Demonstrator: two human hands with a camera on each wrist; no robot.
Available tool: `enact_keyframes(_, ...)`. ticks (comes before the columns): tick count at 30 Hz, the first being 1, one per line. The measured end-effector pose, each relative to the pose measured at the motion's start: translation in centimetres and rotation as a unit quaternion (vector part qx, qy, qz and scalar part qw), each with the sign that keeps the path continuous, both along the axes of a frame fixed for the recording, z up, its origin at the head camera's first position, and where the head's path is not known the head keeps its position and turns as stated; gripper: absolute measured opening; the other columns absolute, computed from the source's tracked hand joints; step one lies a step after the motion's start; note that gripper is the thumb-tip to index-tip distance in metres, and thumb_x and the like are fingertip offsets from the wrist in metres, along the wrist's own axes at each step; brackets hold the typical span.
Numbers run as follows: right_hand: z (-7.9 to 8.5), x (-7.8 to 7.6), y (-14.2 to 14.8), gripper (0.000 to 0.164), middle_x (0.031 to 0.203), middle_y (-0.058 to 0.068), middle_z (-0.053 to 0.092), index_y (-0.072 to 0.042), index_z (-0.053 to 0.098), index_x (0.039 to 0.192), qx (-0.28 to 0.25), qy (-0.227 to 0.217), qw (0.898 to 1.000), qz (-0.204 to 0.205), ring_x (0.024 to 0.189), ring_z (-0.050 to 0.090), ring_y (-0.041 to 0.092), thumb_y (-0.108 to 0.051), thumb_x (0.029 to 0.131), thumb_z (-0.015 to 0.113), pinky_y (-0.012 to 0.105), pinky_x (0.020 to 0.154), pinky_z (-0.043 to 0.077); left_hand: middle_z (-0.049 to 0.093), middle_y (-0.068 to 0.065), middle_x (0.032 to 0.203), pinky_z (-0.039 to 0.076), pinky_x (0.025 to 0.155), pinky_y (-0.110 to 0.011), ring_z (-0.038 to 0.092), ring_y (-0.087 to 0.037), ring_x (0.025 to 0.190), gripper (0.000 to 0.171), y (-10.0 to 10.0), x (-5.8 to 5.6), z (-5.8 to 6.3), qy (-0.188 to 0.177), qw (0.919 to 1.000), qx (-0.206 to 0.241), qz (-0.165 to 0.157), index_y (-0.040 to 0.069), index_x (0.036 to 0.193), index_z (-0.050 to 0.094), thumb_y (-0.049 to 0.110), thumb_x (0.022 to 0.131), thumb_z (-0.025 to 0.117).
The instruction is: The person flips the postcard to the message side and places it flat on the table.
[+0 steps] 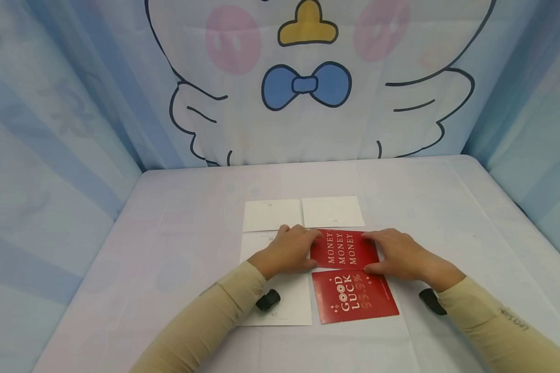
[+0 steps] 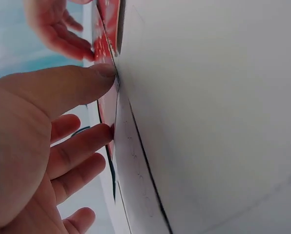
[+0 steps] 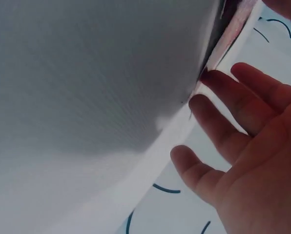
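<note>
A red card printed MONEY (image 1: 343,249) lies flat on the table between the two hands. My left hand (image 1: 290,251) touches its left edge with thumb and fingertips; in the left wrist view the thumb (image 2: 82,85) and the fingers are spread and fairly straight. At the opposite edge, my right hand (image 1: 399,254) touches the card, its fingers (image 3: 223,126) apart and loosely extended in the right wrist view. Just nearer to me lies a second red card, printed GOOD LUCK (image 1: 350,298). White cards (image 1: 291,298) lie partly hidden beneath the left hand and forearm.
Two more white cards, a left one (image 1: 273,215) and a right one (image 1: 333,212), lie side by side beyond the hands. A pale cloth covers the table (image 1: 191,207). Printed curtains (image 1: 303,134) stand behind it and on both sides.
</note>
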State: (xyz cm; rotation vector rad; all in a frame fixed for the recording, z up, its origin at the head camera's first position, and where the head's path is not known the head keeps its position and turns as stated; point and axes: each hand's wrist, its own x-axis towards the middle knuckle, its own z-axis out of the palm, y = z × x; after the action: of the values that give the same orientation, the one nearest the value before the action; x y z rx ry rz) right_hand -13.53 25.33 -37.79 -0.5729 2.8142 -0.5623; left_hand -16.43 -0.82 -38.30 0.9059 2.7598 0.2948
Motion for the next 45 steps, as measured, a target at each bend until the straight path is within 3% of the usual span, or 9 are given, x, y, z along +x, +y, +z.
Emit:
enact_keyframes(7, 0.5, -0.4, 0.0, 0.069, 0.124, 0.017, 0.064, 0.003, 0.055, 0.137, -0.001, -0.009, 1.0, 0.014, 0.11, 0.059, 0.034, -0.031, 0.082, 0.077, 0.05, 0.086, 0.054, 0.064, 0.005, 0.129, 0.035, 0.1, -0.043, 0.054, -0.017, 0.116, 0.059, -0.1, 0.0, 0.4, -0.001, 1.0, -0.002, -0.009, 0.018, 0.139, 0.054, 0.04, 0.088, 0.073)
enact_keyframes(11, 0.7, -0.1, 0.0, 0.062, 0.121, 0.015, 0.066, 0.003, 0.055, 0.136, 0.014, 0.001, 1.0, 0.016, 0.106, 0.061, 0.032, -0.03, 0.087, 0.071, 0.052, 0.087, 0.054, 0.066, 0.001, 0.119, 0.036, 0.097, -0.042, 0.057, -0.017, 0.106, 0.058, -0.1, 0.1, 0.4, 0.005, 0.9998, 0.016, -0.007, 0.015, 0.139, 0.05, 0.033, 0.088, 0.069)
enact_keyframes(17, 0.6, 0.1, -0.1, 0.065, 0.119, 0.014, 0.067, 0.003, 0.054, 0.136, 0.028, 0.013, 0.999, 0.021, 0.106, 0.061, 0.032, -0.029, 0.084, 0.076, 0.051, 0.087, 0.054, 0.069, -0.002, 0.119, 0.038, 0.097, -0.042, 0.061, -0.016, 0.097, 0.055, 0.1, 0.2, 0.4, 0.017, 0.9993, 0.032, 0.008, 0.012, 0.143, 0.044, 0.023, 0.093, 0.062)
enact_keyframes(22, 0.6, 0.0, -0.2, 0.057, 0.114, 0.013, 0.07, 0.003, 0.053, 0.135, 0.028, 0.025, 0.999, 0.005, 0.103, 0.064, 0.035, -0.014, 0.085, 0.074, 0.052, 0.087, 0.053, 0.07, -0.002, 0.116, 0.039, 0.097, -0.042, 0.063, -0.016, 0.096, 0.052, 0.1, 0.2, 0.3, 0.025, 0.9992, 0.03, 0.005, 0.016, 0.143, 0.045, 0.02, 0.094, 0.064)
enact_keyframes(28, 1.1, -0.1, 0.1, 0.055, 0.104, 0.017, 0.072, 0.0, 0.052, 0.138, 0.001, 0.03, 0.999, -0.032, 0.089, 0.068, 0.03, -0.015, 0.089, 0.073, 0.046, 0.077, 0.057, 0.069, -0.002, 0.099, 0.044, 0.087, -0.035, 0.06, -0.017, 0.087, 0.05, -0.4, 0.2, 0.5, 0.036, 0.9971, 0.066, 0.011, 0.018, 0.141, 0.048, 0.013, 0.094, 0.066)
enact_keyframes(32, 1.4, -0.2, 0.4, 0.054, 0.096, 0.016, 0.072, -0.001, 0.049, 0.138, -0.036, 0.053, 0.996, -0.059, 0.082, 0.068, 0.027, -0.016, 0.092, 0.072, 0.044, 0.073, 0.059, 0.061, 0.0, 0.079, 0.047, 0.067, -0.027, 0.055, -0.014, 0.069, 0.047, -0.8, 0.1, 1.0, 0.029, 0.9897, 0.138, 0.023, 0.013, 0.138, 0.046, 0.008, 0.096, 0.064)
enact_keyframes(36, 1.4, -0.1, 0.7, 0.059, 0.099, 0.021, 0.07, 0.001, 0.041, 0.141, -0.078, 0.092, 0.989, -0.081, 0.086, 0.069, 0.034, -0.013, 0.093, 0.072, 0.051, 0.079, 0.057, 0.063, -0.001, 0.08, 0.045, 0.059, -0.022, 0.052, -0.011, 0.06, 0.046, -1.0, 0.0, 1.3, 0.022, 0.9768, 0.209, 0.039, 0.01, 0.136, 0.043, 0.005, 0.096, 0.064)
enact_keyframes(40, 1.3, 0.1, 0.7, 0.059, 0.11, 0.026, 0.065, 0.002, 0.039, 0.139, -0.116, 0.128, 0.98, -0.101, 0.091, 0.069, 0.04, -0.008, 0.091, 0.073, 0.054, 0.079, 0.056, 0.07, -0.006, 0.088, 0.048, 0.06, -0.022, 0.057, -0.012, 0.064, 0.041, -1.0, 0.0, 1.3, 0.028, 0.967, 0.249, 0.048, 0.009, 0.133, 0.045, 0.004, 0.096, 0.064)
enact_keyframes(45, 1.1, 0.2, 0.6, 0.039, 0.116, 0.025, 0.061, 0.003, 0.056, 0.125, -0.126, 0.177, 0.97, -0.107, 0.09, 0.069, 0.04, -0.006, 0.09, 0.073, 0.052, 0.074, 0.057, 0.069, -0.01, 0.102, 0.052, 0.071, -0.023, 0.065, -0.015, 0.083, 0.029, -0.7, -0.1, 1.3, 0.032, 0.9613, 0.266, 0.065, 0.006, 0.126, 0.057, 0.004, 0.097, 0.062)
